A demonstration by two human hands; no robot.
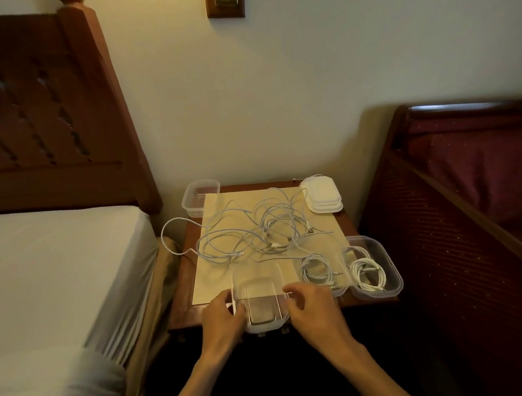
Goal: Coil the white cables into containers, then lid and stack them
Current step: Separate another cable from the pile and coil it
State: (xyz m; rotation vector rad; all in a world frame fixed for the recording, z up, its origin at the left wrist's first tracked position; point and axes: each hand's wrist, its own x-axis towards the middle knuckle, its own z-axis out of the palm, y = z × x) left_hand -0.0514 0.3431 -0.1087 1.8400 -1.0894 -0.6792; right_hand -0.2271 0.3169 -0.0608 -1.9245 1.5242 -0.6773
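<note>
Hands are gripping an empty clear container (258,294) tilted at the table's near edge, left hand (221,316) and right hand (313,305) clasping opposite sides, probably readying it for the tangled white cables (255,229) lying just behind.

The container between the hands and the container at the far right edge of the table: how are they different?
The held container has no coiled cable in it; the far right container holds a coiled white cable. The left hand and right hand grip the held container, tilted over the table's near edge; the far right container rests flat, untouched. Both are clear, rounded, and lidless.
</note>
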